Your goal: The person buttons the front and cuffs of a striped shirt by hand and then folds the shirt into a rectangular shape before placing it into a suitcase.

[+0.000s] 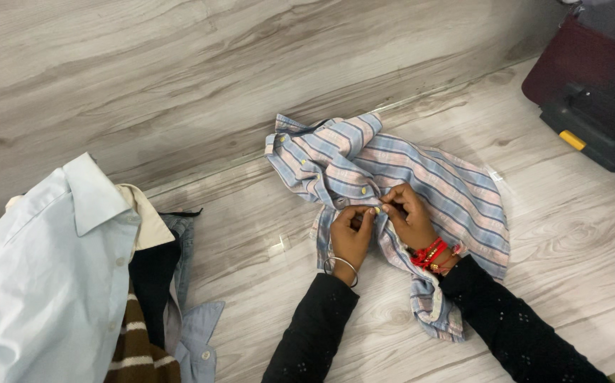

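The plaid shirt (421, 177) lies crumpled on the wood-grain floor (577, 248), and both the left hand (352, 234) and right hand (408, 218) pinch its front placket, fingertips meeting at a button. Better, I'd say, to flatten the fabric and align both edges. A heap of clothes (73, 284) sits nearby.

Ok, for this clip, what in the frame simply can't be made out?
Head view only:
- The button under the left hand and right hand: covered by the fingers, so fastened or not is unclear.
- Pale blue, pink and white plaid shirt: its lower part lies under the black sleeves.
- Dark maroon case: cut by the right edge.
- Heap of folded shirts: cut by the left and bottom edges.
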